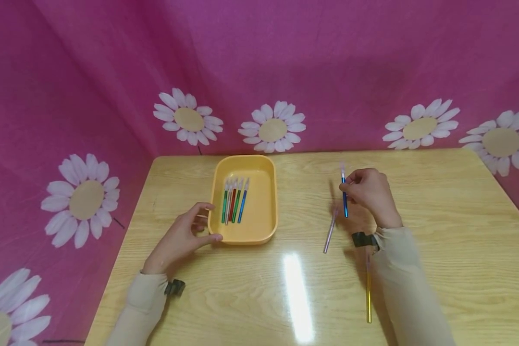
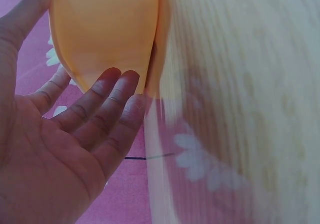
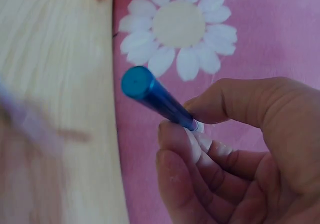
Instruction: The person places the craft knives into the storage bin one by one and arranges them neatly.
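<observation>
A blue pen-shaped craft knife [image 1: 345,197] with a metallic barrel and a clear cap is pinched between the thumb and fingers of my right hand [image 1: 372,194]. It stands nearly upright, cap away from me; the right wrist view shows the round end of its barrel [image 3: 137,82]. My left hand [image 1: 183,235] rests against the near left side of a yellow tray [image 1: 259,235], thumb at the rim and fingers loosely extended along the wall. Inside the tray, several similar knives [image 1: 233,204] in green, red, blue and pale pink lie side by side, caps pointing away.
On the wooden table [image 1: 251,288], a pale pink knife [image 1: 330,233] lies just below my right hand. A gold knife [image 1: 369,298] lies beside my right forearm. Behind and left of the table hangs a magenta cloth [image 1: 328,72] with white daisies.
</observation>
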Action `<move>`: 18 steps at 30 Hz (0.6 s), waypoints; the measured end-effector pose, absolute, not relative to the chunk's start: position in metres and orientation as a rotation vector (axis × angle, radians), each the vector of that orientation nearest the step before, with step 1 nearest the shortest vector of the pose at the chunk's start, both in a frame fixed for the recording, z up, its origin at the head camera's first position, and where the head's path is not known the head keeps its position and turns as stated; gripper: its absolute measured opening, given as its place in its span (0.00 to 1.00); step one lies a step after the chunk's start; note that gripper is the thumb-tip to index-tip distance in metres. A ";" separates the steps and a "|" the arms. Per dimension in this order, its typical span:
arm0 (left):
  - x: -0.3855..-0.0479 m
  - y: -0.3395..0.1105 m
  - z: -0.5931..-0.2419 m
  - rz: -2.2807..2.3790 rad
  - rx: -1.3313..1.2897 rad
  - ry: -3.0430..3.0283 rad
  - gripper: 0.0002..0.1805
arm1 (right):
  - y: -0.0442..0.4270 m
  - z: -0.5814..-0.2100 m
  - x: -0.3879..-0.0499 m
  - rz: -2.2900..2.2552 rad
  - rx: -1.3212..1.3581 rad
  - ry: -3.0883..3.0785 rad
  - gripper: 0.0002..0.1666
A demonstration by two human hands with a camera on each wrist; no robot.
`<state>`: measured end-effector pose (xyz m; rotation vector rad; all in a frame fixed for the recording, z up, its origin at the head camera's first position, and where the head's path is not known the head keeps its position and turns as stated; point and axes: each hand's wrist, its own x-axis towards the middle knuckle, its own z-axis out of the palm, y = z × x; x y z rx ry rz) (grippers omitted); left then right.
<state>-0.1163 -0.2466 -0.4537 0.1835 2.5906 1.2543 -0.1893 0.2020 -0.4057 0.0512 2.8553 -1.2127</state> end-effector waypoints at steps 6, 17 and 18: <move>-0.118 -0.249 -0.454 1.271 0.221 2.610 0.41 | 0.174 -0.394 -0.198 -1.298 -0.001 2.812 0.11; -0.117 -0.248 -0.456 1.265 0.162 2.578 0.41 | 0.122 -0.383 -0.210 -1.364 -0.067 2.733 0.08; -0.116 -0.247 -0.455 1.269 0.160 2.577 0.41 | 0.117 -0.383 -0.211 -1.381 -0.071 2.717 0.08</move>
